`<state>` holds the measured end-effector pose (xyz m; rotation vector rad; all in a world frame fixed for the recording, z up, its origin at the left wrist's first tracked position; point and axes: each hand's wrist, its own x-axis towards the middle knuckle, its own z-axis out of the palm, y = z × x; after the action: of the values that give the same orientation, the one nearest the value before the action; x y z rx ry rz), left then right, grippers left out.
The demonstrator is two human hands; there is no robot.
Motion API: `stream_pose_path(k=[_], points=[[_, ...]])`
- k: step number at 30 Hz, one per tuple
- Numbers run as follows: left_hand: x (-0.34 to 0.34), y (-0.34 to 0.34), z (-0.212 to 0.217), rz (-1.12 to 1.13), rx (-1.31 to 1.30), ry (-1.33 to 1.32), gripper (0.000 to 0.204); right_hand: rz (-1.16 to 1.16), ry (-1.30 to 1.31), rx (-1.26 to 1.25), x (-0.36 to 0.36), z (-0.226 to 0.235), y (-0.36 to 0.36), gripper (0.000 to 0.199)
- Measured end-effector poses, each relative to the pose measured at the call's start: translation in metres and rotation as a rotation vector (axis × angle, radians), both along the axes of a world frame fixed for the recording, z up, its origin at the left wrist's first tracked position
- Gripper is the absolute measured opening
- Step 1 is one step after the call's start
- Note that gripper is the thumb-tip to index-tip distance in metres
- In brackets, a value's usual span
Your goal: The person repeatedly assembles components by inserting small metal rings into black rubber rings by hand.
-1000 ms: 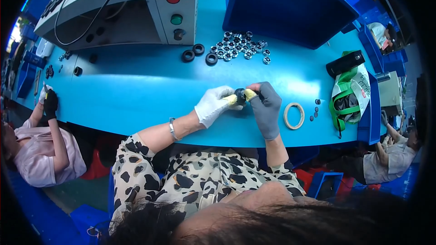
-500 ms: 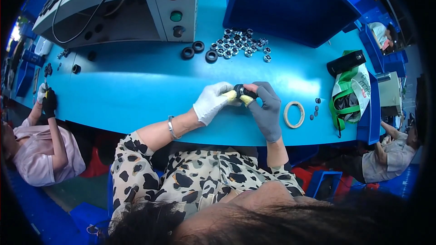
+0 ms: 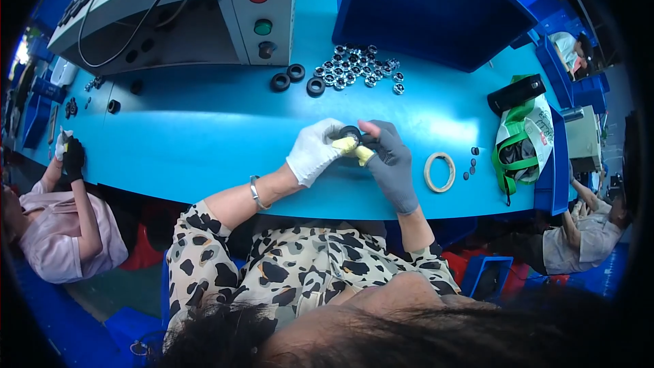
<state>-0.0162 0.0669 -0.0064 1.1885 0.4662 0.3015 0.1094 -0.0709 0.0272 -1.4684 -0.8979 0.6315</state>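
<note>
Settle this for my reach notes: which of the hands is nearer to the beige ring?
Right. The gray-gloved right hand is left of the beige ring, apart from it; the white-gloved left hand is farther left.

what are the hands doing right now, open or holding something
Left hand: closed, holding a black round part.
Right hand: fingers partly curled beside that part; whether it grips anything cannot be told.
</note>
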Motion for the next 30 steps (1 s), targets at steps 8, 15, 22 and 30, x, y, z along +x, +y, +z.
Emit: stream_pose_path(k=[8, 15, 22, 30], points=[[0.002, 0.0, 0.005, 0.085, 0.573, -0.048, 0.03, 0.042, -0.215, -0.095, 0.009, -0.003, -0.006, 0.043], [0.012, 0.013, -0.006, -0.095, 1.452, -0.165, 0.037, 0.118, -0.432, -0.108, 0.016, -0.008, -0.012, 0.028], [0.0, 0.005, 0.011, -0.16, 1.495, -0.159, 0.025, 0.103, -0.503, -0.047, 0.012, -0.021, -0.017, 0.019], [-0.004, 0.009, -0.008, -0.086, 1.052, -0.11, 0.057, 0.133, -0.641, -0.033, 0.009, -0.014, -0.021, 0.027]])
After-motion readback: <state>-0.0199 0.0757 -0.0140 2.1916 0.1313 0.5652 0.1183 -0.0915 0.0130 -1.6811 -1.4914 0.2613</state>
